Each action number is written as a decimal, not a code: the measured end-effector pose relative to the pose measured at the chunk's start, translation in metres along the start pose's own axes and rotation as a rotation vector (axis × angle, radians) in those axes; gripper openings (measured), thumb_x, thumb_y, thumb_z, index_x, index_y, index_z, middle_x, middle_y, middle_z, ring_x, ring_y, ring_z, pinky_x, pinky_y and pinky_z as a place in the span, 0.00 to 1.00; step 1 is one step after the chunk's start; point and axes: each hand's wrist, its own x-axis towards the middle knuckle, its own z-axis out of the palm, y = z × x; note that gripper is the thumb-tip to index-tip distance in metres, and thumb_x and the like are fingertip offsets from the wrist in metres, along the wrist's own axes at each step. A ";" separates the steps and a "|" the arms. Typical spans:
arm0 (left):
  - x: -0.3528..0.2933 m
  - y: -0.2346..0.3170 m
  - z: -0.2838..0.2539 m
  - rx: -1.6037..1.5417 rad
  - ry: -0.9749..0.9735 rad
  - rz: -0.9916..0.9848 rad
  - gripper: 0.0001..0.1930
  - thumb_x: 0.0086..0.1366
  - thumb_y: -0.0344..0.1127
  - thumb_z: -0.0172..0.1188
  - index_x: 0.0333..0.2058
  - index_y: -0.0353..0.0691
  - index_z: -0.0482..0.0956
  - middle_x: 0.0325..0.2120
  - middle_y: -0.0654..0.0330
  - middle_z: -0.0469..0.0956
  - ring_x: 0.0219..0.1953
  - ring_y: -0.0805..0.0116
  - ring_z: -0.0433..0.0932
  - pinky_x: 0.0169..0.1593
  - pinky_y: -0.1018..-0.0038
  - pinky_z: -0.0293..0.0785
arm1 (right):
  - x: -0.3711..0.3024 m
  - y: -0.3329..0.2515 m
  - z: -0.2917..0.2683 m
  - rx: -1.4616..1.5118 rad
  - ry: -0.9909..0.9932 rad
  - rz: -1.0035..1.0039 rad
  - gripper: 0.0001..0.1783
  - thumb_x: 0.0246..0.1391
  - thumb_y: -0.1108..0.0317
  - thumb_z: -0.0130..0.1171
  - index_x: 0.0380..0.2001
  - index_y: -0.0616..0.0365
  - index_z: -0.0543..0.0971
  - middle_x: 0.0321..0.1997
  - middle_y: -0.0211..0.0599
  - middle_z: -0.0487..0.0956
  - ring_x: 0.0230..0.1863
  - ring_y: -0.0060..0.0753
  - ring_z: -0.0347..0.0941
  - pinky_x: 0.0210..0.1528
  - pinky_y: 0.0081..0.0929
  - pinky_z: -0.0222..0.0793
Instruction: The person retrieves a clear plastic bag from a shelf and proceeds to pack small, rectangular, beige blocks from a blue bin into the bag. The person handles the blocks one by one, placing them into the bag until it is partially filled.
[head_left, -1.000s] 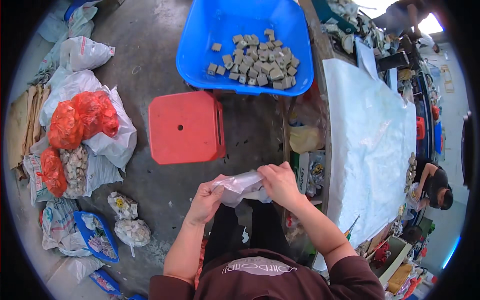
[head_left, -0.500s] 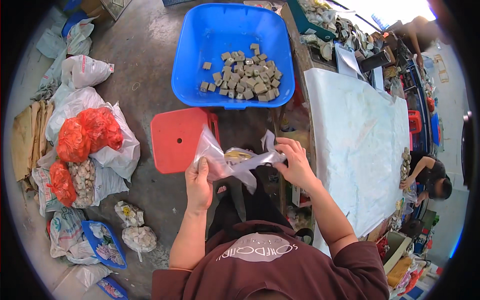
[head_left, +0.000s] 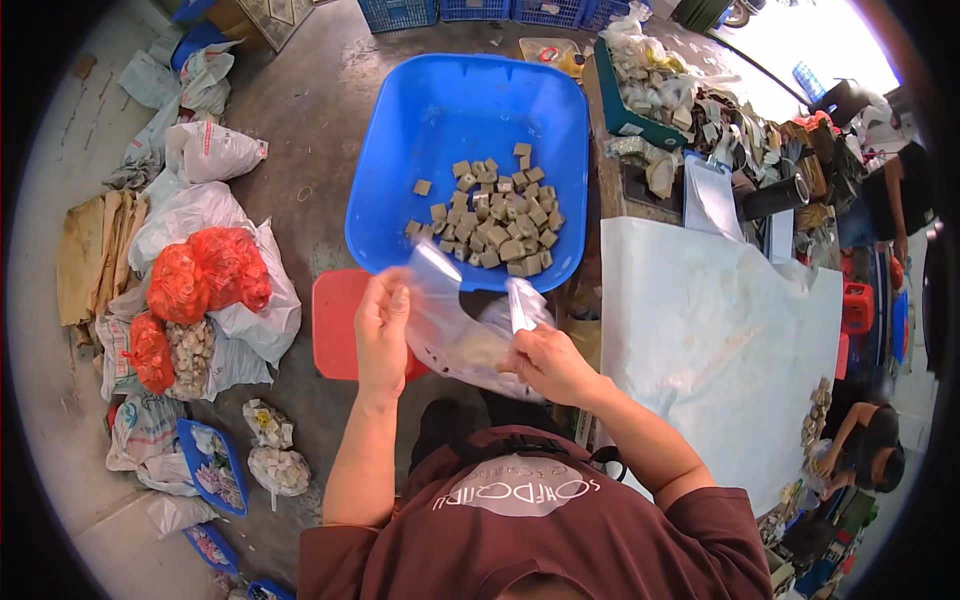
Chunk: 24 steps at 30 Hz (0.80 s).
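Bag (head_left: pixel 452 330) by tub's (head_left: pixel 455 115) near edge
Your left hand (head_left: pixel 381 335) pinches it, right hand (head_left: pixel 552 362)'s curled closed on it; tug evenly.

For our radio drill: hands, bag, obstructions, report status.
Left hand, right hand: gripping clear plastic bag. Bag spread between them. Blue tub ahead, nothing visibly blocking.
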 end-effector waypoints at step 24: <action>-0.033 -0.079 0.059 0.193 -0.099 -0.032 0.06 0.61 0.28 0.57 0.32 0.32 0.80 0.26 0.65 0.75 0.28 0.79 0.70 0.33 0.82 0.67 | -0.048 0.054 -0.089 1.932 0.539 0.271 0.20 0.63 0.53 0.42 0.19 0.50 0.69 0.25 0.25 0.73 0.31 0.24 0.69 0.41 0.32 0.64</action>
